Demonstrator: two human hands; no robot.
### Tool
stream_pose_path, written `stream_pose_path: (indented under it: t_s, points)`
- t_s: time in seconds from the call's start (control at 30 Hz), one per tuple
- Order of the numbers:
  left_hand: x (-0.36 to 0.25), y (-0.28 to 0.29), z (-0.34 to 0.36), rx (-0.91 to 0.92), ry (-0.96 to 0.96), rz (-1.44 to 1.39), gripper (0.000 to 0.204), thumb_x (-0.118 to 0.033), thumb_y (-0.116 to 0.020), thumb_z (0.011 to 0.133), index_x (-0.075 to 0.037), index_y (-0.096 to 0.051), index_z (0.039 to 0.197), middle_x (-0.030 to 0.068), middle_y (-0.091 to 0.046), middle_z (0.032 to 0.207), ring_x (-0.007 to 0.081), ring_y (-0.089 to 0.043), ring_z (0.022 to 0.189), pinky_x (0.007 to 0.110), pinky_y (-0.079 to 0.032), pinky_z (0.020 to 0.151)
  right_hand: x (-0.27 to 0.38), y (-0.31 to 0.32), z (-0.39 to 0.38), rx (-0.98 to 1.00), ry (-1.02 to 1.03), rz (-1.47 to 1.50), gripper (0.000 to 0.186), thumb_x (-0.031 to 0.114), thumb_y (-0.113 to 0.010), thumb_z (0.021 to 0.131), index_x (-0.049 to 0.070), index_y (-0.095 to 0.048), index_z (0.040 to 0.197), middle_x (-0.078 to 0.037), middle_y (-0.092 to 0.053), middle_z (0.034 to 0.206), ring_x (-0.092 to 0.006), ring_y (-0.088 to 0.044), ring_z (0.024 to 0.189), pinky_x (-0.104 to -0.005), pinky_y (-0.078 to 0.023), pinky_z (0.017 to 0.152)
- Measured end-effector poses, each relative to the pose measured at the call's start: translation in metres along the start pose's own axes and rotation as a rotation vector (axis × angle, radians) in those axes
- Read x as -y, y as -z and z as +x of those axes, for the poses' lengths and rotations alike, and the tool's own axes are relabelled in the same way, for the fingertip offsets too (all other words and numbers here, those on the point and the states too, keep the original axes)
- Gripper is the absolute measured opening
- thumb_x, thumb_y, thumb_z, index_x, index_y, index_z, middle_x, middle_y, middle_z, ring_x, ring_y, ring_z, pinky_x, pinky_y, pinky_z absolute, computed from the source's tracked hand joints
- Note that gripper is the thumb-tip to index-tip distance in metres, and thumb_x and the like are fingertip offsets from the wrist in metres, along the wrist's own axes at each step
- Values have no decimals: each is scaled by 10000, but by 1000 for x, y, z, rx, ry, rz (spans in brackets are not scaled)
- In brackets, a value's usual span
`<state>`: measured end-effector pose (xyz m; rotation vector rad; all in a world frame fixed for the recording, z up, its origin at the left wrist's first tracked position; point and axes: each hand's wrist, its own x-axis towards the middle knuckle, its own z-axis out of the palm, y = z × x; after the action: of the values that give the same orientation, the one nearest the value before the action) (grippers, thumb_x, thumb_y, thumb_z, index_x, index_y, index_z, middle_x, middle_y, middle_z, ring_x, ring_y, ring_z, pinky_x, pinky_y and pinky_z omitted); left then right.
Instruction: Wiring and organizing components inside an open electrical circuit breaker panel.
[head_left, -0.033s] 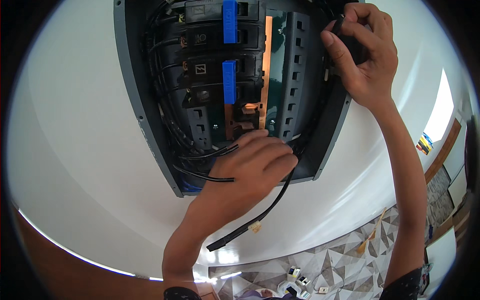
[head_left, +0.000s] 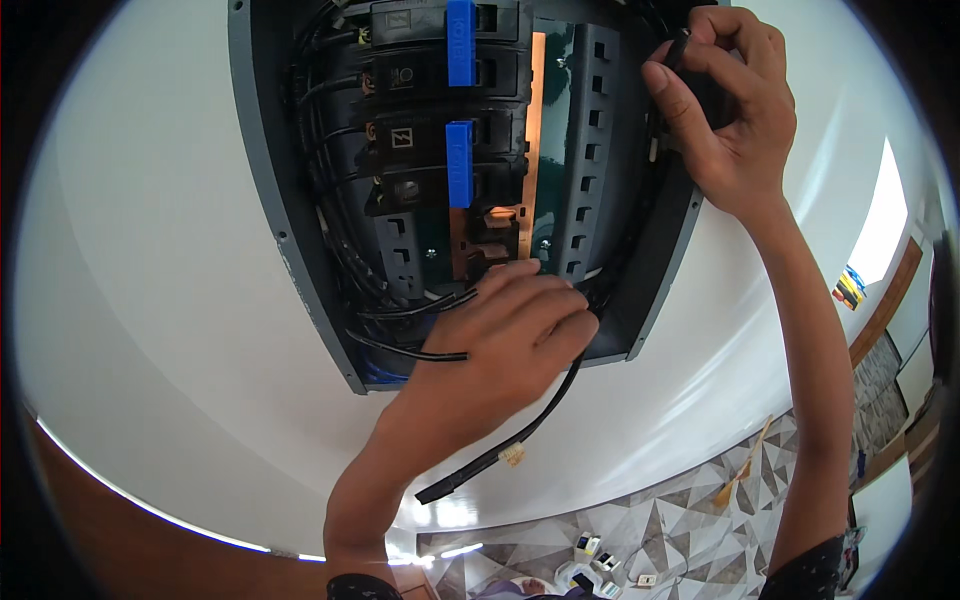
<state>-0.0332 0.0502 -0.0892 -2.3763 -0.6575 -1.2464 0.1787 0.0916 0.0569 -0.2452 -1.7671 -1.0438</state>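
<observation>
In the upper right, my right hand pinches a short black cable end between thumb and fingers, by the box's right wall. My left hand is curled at the bottom of the grey electrical panel box, just under the copper bus bar. A black cable with a tan tag comes from behind its thumb and hangs below the box; its grip is partly hidden. Black circuit breakers with blue clips fill the panel's upper middle.
Loose black wires poke out over my left wrist. Dark wires run along the box's left side. A slotted grey rail stands right of the bus bar. Below are a patterned tile floor and a broom.
My left hand has shifted very slightly to the right, and the hanging cable has swung a little with it. My right hand stays put.
</observation>
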Motion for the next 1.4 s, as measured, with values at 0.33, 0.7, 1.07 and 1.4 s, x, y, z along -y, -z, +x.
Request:
stream_pose_path:
  t_s: [0.33, 0.7, 1.07, 1.4]
  points:
    - [-31, -2, -6, 36, 310, 591, 205, -136, -657, 784, -96, -695, 981, 62, -682, 1013, 198, -666, 952, 394, -486, 887, 0, 0, 0, -67, -11, 80, 173, 79, -735, 766, 7, -581, 801, -134, -509, 947, -256, -444, 880, -379, -380, 742]
    - [-28, 29, -1, -13, 410, 35, 205, -143, -803, 798, -99, -725, 983, 64, -744, 877, 230, -713, 776, 351, -495, 826, -3, 7, -3, -20, -93, 116, 176, 151, -685, 773, -12, -622, 792, -124, -518, 933, -258, -426, 883, -395, -370, 766]
    - [-25, -16, 1, -283, 646, -458, 316, -190, -822, 826, -20, -713, 1069, 116, -717, 881, 257, -717, 798, 344, -546, 750, -2, 4, -2, -42, -83, 168, 199, 181, -634, 810, -15, -604, 797, -137, -512, 925, -256, -438, 876, -394, -380, 751]
    - [-9, -4, 9, 206, 748, -445, 390, -320, -796, 864, -79, -727, 1164, 90, -702, 1086, 190, -702, 890, 282, -579, 718, -36, 2, -23, 56, -42, 315, 493, 420, -511, 968, -15, -737, 920, -99, -531, 1141, -222, -509, 1063, -329, -444, 894]
